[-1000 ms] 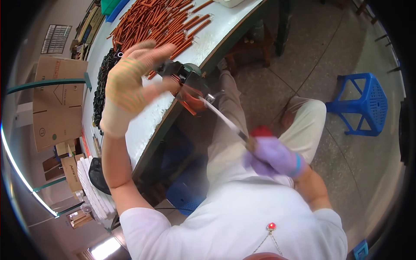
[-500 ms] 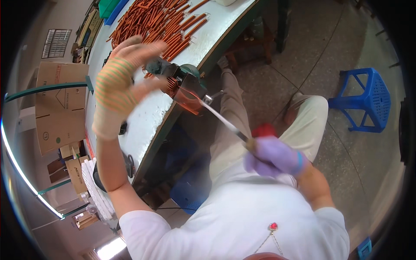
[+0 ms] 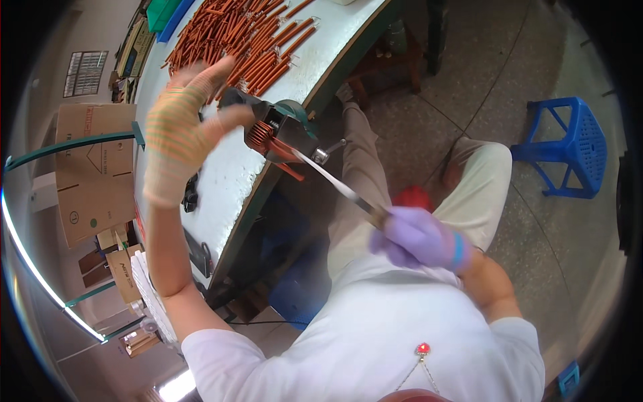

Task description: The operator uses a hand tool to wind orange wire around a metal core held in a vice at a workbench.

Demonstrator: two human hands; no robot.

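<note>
My right hand [image 3: 418,238], in a purple glove, is closed round the handle of a file [image 3: 335,183], a long thin metal blade that points away to the upper left. The file's far end reaches the copper pieces [image 3: 288,159] that stick out of a dark bench vise [image 3: 298,130] at the table edge. A copper wire coil [image 3: 260,134] sits at the vise's left side. Beside it, my left hand [image 3: 179,127], in a striped knit glove, is raised with thumb and fingers apart and nothing in it. Whether the thumb touches the vise I cannot tell.
A large heap of copper-coloured rods [image 3: 234,37] covers the far part of the white-topped table [image 3: 224,224]. On the right stands a blue plastic stool [image 3: 576,147]. Cardboard boxes [image 3: 97,174] are stacked at the left. Another person's leg [image 3: 362,144] is beside the table.
The file and my right hand have moved slightly up and left, toward the vise. My left hand has shifted a little left, and its fingers have drawn in slightly.
</note>
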